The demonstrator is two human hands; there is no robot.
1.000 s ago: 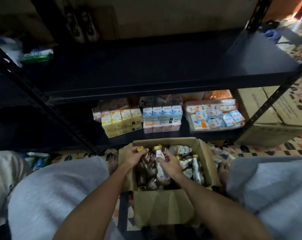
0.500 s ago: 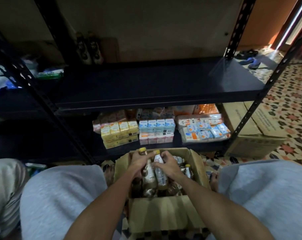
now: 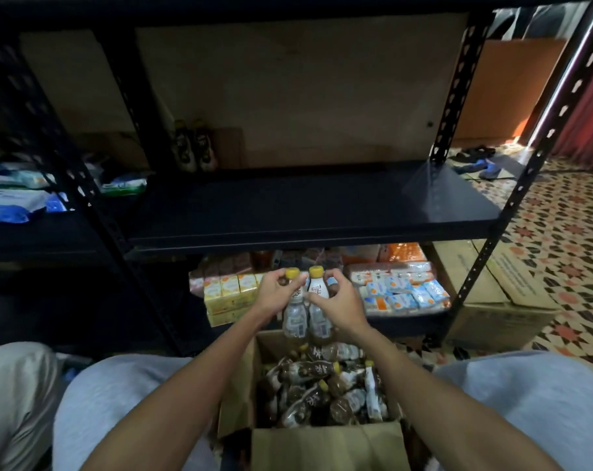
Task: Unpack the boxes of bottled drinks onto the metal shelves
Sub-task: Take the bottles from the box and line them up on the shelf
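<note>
Two at once! The left hand [image 3: 274, 295] curls its fingers round the neck of a yellow-capped brown drink bottle [image 3: 295, 316], and the right hand [image 3: 341, 302] grips a matching second bottle [image 3: 319, 322]. Both are upright, side by side, above the open brown cardboard box [image 3: 329, 447] of jumbled bottles [image 3: 315, 389], just below the black metal shelf [image 3: 305, 209].

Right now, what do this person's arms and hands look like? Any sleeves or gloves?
The left hand and right hand are bare: no gloves, rings or watch show. No sleeves are in view on either arm. The knees are covered by light grey trousers.
</note>
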